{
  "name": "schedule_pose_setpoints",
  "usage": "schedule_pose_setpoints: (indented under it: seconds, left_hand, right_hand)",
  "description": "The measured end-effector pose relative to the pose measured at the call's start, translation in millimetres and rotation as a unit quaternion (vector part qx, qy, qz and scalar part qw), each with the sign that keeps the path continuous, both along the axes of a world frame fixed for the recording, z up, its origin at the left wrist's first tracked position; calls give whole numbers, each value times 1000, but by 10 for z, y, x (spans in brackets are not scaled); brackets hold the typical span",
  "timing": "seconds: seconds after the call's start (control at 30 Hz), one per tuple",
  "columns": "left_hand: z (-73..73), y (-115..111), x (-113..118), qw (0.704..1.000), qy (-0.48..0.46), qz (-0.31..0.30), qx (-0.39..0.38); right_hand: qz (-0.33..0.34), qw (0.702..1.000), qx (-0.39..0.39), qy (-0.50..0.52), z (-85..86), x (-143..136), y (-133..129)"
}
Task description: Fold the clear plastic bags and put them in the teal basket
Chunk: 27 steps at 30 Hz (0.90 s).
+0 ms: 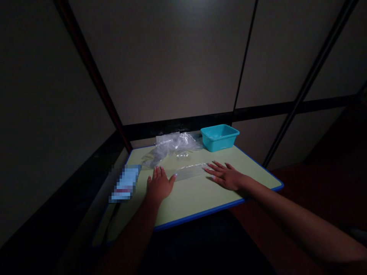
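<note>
A clear plastic bag lies flat on the pale table, stretched out between my hands. My left hand rests palm down at its left end, fingers spread, thumb at the plastic. At the right end lies my right hand, flat with fingers apart and fingertips on the plastic. Behind them is a crumpled heap of clear plastic bags at the back of the table.
A turquoise plastic basin stands at the table's back right. A blurred-out flat bright object is at the left edge. Wall panels rise right behind the table, which has a blue rim. The room is dim.
</note>
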<state>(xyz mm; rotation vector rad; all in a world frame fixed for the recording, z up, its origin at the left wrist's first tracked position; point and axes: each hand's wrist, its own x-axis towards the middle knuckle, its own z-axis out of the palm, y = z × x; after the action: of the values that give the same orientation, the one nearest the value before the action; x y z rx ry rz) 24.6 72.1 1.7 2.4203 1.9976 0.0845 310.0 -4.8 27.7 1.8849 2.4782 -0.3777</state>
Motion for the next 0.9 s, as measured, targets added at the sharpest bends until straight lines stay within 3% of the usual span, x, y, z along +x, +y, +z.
schedule_pose_setpoints:
  seconds: [0.17, 0.23, 0.37, 0.47, 0.67, 0.9]
  left_hand:
    - [29, -52, 28, 998, 7, 17, 56]
    - [41, -58, 40, 996, 1, -28, 85]
    - [23, -45, 48, 980, -11, -177, 89]
    - [-26, -23, 44, 977, -16, -200, 66]
    - [-80, 20, 25, 978, -10, -199, 57]
    - [14, -11, 30, 982, -5, -188, 16]
  right_hand:
    - [15, 1000, 13, -23, 46, 17, 48]
    - [38, 999, 32, -15, 105, -57, 111]
    - [128, 991, 45, 12, 238, -408, 301]
    - [176, 984, 26, 26, 238, -656, 455]
    - [151, 987, -36, 36, 114, -596, 599]
    - [56, 992, -105, -33, 231, -416, 572]
